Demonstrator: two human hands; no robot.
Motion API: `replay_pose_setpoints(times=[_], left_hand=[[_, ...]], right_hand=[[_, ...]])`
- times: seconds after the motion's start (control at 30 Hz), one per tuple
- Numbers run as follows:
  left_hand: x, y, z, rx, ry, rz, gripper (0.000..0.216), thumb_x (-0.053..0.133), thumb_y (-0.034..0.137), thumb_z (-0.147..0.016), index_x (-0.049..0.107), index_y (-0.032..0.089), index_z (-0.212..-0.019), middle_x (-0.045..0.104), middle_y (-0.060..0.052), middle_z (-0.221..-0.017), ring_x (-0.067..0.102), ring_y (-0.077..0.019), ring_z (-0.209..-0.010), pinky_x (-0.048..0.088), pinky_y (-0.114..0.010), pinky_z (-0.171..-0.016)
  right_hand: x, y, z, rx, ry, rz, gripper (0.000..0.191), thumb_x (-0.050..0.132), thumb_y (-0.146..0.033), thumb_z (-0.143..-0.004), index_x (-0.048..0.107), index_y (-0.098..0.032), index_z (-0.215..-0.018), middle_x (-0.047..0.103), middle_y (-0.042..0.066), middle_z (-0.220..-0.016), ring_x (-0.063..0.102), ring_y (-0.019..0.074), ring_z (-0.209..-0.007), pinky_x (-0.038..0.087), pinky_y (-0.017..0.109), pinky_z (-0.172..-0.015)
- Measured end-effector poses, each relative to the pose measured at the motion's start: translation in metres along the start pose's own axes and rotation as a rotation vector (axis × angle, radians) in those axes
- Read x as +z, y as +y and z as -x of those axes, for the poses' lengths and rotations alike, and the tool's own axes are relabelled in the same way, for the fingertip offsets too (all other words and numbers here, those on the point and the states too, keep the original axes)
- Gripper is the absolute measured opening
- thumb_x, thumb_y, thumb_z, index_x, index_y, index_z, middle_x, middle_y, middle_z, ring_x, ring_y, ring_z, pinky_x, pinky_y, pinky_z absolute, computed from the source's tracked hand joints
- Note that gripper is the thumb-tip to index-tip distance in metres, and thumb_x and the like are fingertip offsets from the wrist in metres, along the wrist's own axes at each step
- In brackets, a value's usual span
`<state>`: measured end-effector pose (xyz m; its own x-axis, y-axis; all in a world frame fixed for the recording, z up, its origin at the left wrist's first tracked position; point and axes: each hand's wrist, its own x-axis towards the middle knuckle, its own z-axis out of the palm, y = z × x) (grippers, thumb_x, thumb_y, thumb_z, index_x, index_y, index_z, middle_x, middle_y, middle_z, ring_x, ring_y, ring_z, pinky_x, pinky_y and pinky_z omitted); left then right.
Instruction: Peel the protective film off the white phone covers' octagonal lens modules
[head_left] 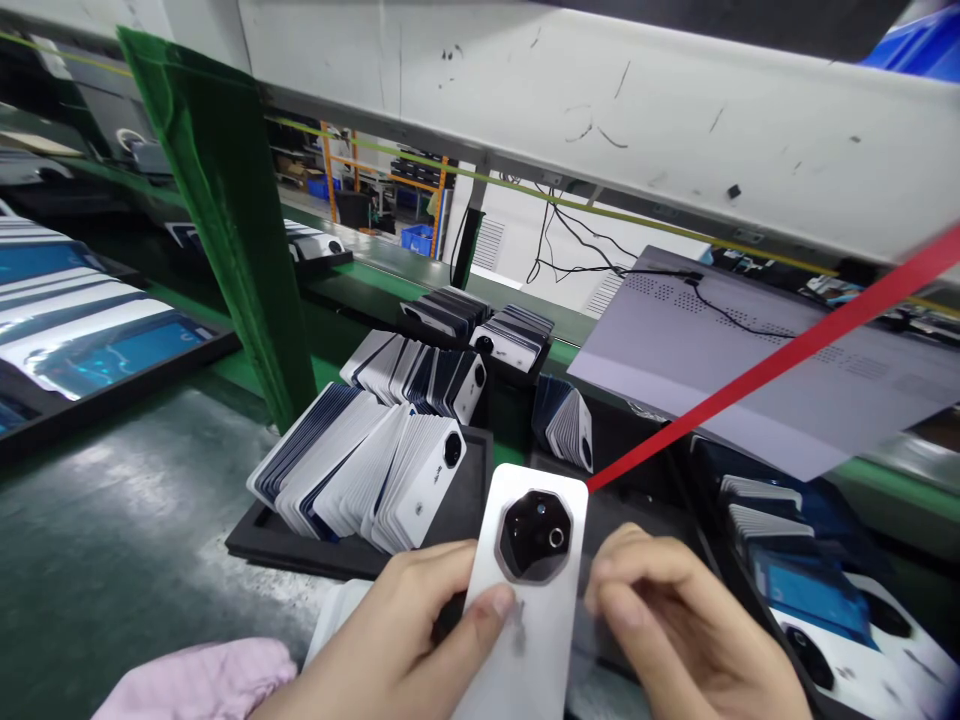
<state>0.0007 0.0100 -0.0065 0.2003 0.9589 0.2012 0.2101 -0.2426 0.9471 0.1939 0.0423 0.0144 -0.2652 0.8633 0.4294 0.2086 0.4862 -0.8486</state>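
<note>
A white phone back cover with a dark octagonal camera module is held upright at the bottom centre of the frame. It is gripped by the left hand, whose thumb is pressed on its face just below the module. The right hand is seen just beside the cover's right edge, fingers curled narrowly; whether anything is pinched in them cannot be told. A pink sleeve is visible at the lower left. Behind the cover, a black tray is filled with leaning rows of stacked white covers. A red strip is stretched diagonally from the cover's top toward the upper right. A grey perforated panel is seen at centre right, and a green post at upper left.
</note>
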Motion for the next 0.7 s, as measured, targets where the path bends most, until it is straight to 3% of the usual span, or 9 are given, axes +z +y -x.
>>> replay_pose_setpoints(times=[0.07,0.27,0.37,0.7], left_hand=[[0.0,0.0001,0.0003,-0.015,-0.02,0.006,0.03,0.047,0.031,-0.102,0.07,0.022,-0.085,0.076,0.001,-0.086,0.071,-0.0148,-0.079,0.052,-0.018,-0.07],[-0.0016,-0.0028,0.0009,0.015,-0.087,-0.024,0.024,0.052,0.027,-0.102,0.073,0.018,-0.092,0.079,-0.002,-0.092,0.074,-0.0165,-0.084,0.054,-0.019,-0.076],[-0.0012,-0.0046,0.0007,0.031,-0.077,0.0,0.017,0.057,0.023,-0.099,0.073,0.019,-0.098,0.08,-0.002,-0.097,0.074,-0.0174,-0.089,0.054,-0.02,-0.081],[-0.0001,-0.0063,-0.0004,-0.001,-0.14,-0.043,0.02,0.054,0.026,-0.099,0.073,0.018,-0.099,0.078,-0.004,-0.096,0.072,-0.0188,-0.087,0.054,-0.023,-0.082]], right_hand=[[-0.004,0.0031,-0.0021,0.096,0.066,0.042,0.014,0.064,-0.036,-0.096,0.069,-0.029,-0.084,0.065,-0.002,-0.076,0.061,0.0121,-0.067,0.052,0.017,-0.059],[-0.0002,0.0046,-0.0034,0.208,0.072,0.088,0.019,0.065,-0.042,-0.094,0.07,-0.027,-0.084,0.067,0.0,-0.077,0.064,0.0159,-0.072,0.052,0.023,-0.064],[0.0,0.0035,-0.0054,0.229,0.042,0.085,0.019,0.066,-0.042,-0.093,0.069,-0.027,-0.083,0.067,-0.001,-0.076,0.065,0.0157,-0.071,0.053,0.023,-0.064],[-0.0051,0.0072,-0.0099,0.273,-0.045,0.103,0.018,0.065,-0.043,-0.094,0.068,-0.027,-0.085,0.066,-0.002,-0.075,0.067,0.0163,-0.074,0.054,0.024,-0.068]])
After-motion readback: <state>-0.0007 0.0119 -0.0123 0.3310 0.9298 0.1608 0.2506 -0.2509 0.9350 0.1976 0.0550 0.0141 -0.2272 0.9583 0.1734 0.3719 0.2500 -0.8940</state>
